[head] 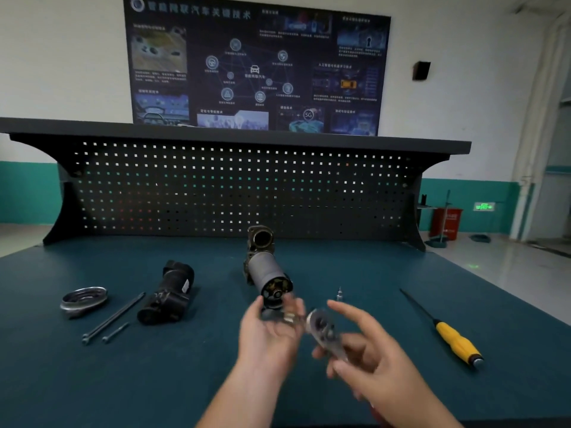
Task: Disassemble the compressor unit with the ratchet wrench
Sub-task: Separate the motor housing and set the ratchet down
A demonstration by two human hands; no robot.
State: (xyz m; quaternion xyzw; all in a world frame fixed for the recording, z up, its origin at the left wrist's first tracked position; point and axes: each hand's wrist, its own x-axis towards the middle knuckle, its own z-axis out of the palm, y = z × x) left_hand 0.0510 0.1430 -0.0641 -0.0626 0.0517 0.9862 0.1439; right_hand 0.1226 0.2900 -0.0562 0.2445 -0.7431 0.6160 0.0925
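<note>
Seemingly fitting a blurred piece (289, 318), pinched in left grip (268, 332), onto ratchet wrench (321, 327) wrapped by right grip (380, 362), before seating on compressor unit (267, 273).

wall (61, 57): white over teal | poster (256, 66): dark | pegboard (234, 193): black | floor (506, 267): grey, glossy

The left hand (270, 333) is cupped palm-up, blurred; the ratchet wrench (324, 330) is gripped by the right hand (370, 362), forefinger extended.
</note>
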